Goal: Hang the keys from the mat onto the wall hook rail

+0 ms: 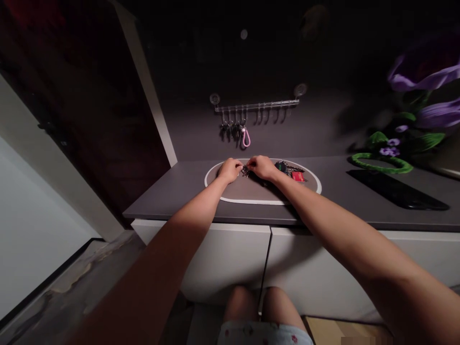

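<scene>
Both hands are over an oval mat [251, 194] with a white rim on the dark counter. Between my fingertips is a small bunch of keys [245, 171]. My left hand [230, 170] pinches it from the left, and my right hand [261, 167] has its fingers closed at its right side. To the right on the mat lie more keys [295, 168], a dark round item [281, 166] and a red tag [298, 177]. On the wall above, a clear hook rail [257, 106] holds several key sets at its left and a pink loop [246, 138].
A black flat object [397, 189] lies on the counter [161, 189] at the right, near a green ring [381, 163] and purple flowers [440, 113]. White cabinet doors [230, 258] stand below the counter's front edge. A dark door is at the left.
</scene>
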`<state>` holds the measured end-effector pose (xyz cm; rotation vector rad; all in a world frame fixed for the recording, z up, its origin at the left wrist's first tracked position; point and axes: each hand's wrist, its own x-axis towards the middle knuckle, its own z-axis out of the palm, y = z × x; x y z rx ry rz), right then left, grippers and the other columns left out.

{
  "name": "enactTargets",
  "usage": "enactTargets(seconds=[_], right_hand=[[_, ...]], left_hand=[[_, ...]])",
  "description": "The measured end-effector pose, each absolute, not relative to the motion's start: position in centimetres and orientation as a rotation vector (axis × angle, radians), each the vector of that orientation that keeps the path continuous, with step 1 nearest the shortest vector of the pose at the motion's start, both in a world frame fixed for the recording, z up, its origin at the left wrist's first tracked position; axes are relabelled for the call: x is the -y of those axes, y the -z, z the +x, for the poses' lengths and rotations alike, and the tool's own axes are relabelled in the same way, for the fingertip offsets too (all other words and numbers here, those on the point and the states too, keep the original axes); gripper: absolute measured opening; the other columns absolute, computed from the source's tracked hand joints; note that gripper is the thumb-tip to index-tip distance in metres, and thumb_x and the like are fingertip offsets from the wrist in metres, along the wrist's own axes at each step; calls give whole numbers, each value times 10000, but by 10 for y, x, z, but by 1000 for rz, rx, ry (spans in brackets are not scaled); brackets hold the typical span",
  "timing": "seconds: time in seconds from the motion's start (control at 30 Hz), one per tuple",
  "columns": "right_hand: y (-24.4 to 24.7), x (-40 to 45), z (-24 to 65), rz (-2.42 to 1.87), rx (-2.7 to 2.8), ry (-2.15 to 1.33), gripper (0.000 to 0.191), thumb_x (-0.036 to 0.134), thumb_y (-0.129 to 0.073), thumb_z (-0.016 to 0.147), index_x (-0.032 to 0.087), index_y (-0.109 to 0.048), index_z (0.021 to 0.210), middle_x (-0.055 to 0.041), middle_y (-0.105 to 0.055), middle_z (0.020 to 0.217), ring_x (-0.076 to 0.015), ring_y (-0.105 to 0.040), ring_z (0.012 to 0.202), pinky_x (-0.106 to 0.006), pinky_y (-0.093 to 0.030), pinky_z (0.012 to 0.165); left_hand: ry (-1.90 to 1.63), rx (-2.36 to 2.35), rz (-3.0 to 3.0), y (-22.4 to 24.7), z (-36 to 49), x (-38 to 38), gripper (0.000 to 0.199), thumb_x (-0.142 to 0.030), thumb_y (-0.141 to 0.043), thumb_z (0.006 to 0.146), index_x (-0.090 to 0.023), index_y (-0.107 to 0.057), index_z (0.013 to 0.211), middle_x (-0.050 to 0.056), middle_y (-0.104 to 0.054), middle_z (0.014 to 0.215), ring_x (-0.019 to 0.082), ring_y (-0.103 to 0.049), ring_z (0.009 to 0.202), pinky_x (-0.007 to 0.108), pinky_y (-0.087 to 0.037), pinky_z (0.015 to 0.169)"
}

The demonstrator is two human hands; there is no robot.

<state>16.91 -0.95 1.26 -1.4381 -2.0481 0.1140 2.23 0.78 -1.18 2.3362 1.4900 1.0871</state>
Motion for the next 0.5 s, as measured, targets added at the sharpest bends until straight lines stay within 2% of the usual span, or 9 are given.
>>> enactTargets(seconds=[0.23,0.5], right_hand=[[-16,15,168,-1524,2161,-7,199,155,-544,737,142,-687,874,-79,-681,880,-173,-596,814,-219,-386,708],[-20,19,168,-1566,2164,26,223,182,-534,758,139,-674,926,-83,-676,932,-166,-597,847,-211,-390,735]], left_hand=[[-1035,-1530,2397,3,23,1,167,-200,-532,755,-152,-692,762,74,-670,833,167,-561,776,273,-404,764],[-1279,-1435,2059,5,25,0,133,-172,-540,737,-128,-663,765,51,-659,787,133,-555,713,255,-416,727]])
